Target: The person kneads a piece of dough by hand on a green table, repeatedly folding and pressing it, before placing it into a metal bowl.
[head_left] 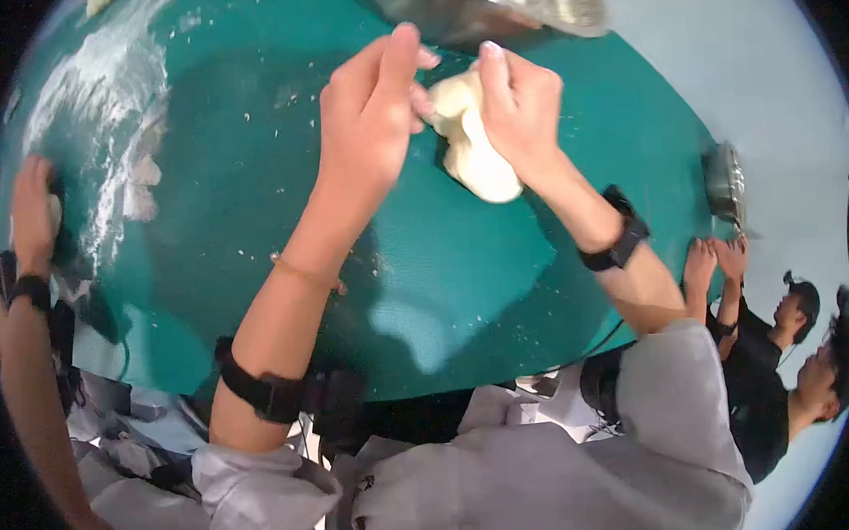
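Dough (484, 163) sits near the far edge of the green table (463, 273), just before a metal bowl (527, 5). The right hand (524, 104) is curled tightly around it; the left hand (370, 111), half-curled, has fingertips at its left end, though whether they grip I cannot tell. White powder (105, 99) streaks toward the table's left edge.

Metal bowl (461, 22) cut off by top edge; contents unclear. Dough (487, 168) partly hidden behind right hand (524, 109). Left hand (366, 116) slightly blurred; contact with dough can't be told. Co-worker's hand (34, 216), far left, mostly covers a pale lump (56, 215). White specks (246, 115) too small to identify.
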{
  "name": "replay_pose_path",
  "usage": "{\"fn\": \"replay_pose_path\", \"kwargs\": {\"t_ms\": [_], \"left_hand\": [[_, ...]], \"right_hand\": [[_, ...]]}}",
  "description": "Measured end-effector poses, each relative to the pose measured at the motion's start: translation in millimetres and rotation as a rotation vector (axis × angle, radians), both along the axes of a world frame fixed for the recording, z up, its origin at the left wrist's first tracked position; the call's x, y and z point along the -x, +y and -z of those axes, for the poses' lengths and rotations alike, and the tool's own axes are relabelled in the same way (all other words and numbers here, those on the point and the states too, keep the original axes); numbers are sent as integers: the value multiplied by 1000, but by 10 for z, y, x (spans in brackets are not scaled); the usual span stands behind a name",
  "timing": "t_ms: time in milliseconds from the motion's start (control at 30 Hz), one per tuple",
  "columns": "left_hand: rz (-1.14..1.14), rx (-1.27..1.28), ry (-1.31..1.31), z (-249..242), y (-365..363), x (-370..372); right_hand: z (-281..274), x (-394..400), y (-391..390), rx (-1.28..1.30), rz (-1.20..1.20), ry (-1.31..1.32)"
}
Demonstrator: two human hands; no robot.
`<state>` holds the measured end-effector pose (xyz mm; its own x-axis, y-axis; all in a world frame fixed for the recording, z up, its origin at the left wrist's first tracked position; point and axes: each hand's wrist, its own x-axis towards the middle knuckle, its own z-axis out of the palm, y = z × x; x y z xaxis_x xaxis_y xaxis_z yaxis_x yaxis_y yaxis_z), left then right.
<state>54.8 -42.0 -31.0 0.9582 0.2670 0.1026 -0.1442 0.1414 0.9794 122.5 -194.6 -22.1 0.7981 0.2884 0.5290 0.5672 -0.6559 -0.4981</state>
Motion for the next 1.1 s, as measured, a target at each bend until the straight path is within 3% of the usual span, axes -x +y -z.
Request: {"fn": "replay_pose_path", "kwargs": {"t_ms": [67,133,233,300,433,467,533,633,667,700,767,867,933,1000,1100], "left_hand": [[17,-158,35,53,-34,-19],[45,-336,70,37,-73,-8],[241,-290,45,16,-126,48],[288,-439,-154,31,-185,155],[339,-530,-294,38,-231,160],[372,-563,-297,17,-237,180],[453,-635,-307,-111,-272,232],[686,-421,-175,-42,-160,176],[783,-96,-10,1,-29,111],[776,86,-148,56,38,53],[595,264,-36,16,184,-15],[293,223,89,-17,180,-19],[329,210,160,-13,140,14],[315,129,222,-65,60,30],[170,539,214,-5,62,32]], "right_hand": [[-3,-96,23,-78,191,-70],[33,-96,-31,-470,199,48],[-27,83,-107,-1096,150,371],[20,250,-183,-1391,30,471],[-204,474,-637,-759,-66,416],[-317,515,-709,-737,-154,494],[-515,658,-657,-284,-88,429],[-423,804,-576,256,-22,250],[-314,905,-567,156,-57,56],[-293,976,-583,174,-117,-16],[-320,1048,-670,242,-256,-160],[-394,1156,-717,317,-490,-198],[-418,1201,-604,331,-616,-251],[-375,1116,-440,343,-590,-260],[-249,833,-227,329,-398,-128]]}}
